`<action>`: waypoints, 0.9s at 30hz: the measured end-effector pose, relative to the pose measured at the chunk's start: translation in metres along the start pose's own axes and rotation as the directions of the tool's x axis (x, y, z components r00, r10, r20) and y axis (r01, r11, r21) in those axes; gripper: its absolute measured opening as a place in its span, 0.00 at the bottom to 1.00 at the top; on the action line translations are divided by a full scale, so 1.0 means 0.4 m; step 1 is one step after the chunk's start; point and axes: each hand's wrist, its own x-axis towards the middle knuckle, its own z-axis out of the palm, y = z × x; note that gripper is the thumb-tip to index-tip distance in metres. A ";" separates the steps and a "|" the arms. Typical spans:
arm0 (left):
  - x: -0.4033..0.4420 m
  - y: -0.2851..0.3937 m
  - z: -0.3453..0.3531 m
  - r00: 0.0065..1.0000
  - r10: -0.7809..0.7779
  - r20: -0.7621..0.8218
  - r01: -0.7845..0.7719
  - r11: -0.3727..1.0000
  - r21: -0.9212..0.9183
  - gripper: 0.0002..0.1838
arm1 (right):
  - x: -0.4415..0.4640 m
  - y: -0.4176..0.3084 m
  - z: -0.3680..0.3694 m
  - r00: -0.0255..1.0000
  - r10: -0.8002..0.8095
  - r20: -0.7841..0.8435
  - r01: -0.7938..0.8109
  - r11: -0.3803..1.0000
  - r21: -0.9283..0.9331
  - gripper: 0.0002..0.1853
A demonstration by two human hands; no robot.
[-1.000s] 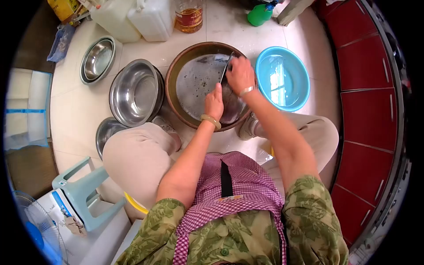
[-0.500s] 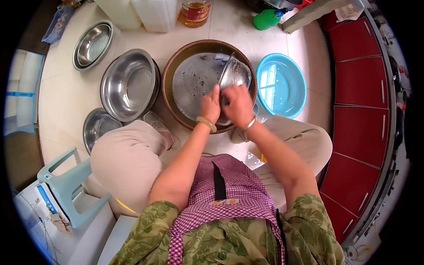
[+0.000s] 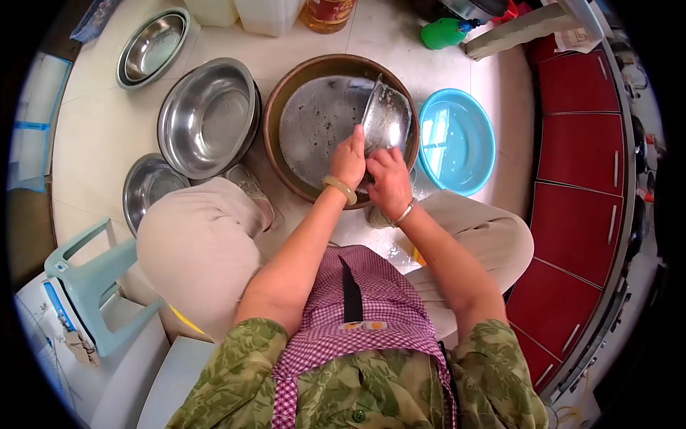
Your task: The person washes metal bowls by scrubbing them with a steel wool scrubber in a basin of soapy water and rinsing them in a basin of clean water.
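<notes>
A metal basin (image 3: 389,118) stands tilted on its side within a large brown tub (image 3: 275,161) of cloudy, sudsy water. My left hand (image 3: 348,161) grips the basin's rim on its left side. Against the lower outer side of the basin, my right hand (image 3: 389,184) presses with bent fingers. Something dark shows by its fingertips, too small to name. Dark specks float on the grey water (image 3: 318,129) to the left of the basin.
On the right stands a light blue plastic basin (image 3: 457,143) with water. Stacked steel basins (image 3: 207,121), a smaller steel bowl (image 3: 150,189) and nested bowls (image 3: 152,48) sit on the left. Red cabinets (image 3: 579,154) line the right side. A green bottle (image 3: 439,33) stands behind.
My right hand has moved slightly down along the basin, uncovering more of its side. My left hand keeps its hold on the rim. The camera view has shifted a little.
</notes>
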 end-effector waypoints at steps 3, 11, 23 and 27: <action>0.004 -0.007 0.003 0.999 -0.042 0.013 0.043 0.997 -0.065 0.36 | 0.045 0.016 0.016 0.980 0.108 -0.170 -0.113 0.993 -0.019 0.12; 0.002 0.007 0.004 0.998 0.014 -0.055 -0.017 0.998 -0.058 0.33 | 0.024 0.024 -0.007 0.991 0.072 -0.115 -0.072 0.997 0.002 0.13; -0.003 0.003 0.028 0.999 0.041 -0.018 -0.043 0.996 -0.083 0.33 | 0.015 0.011 -0.010 0.979 0.150 -0.140 -0.154 0.988 -0.020 0.07; -0.027 0.015 0.041 0.997 0.056 -0.054 -0.059 0.997 -0.049 0.34 | 0.086 0.105 0.012 0.901 0.328 -0.283 -0.367 0.925 -0.095 0.08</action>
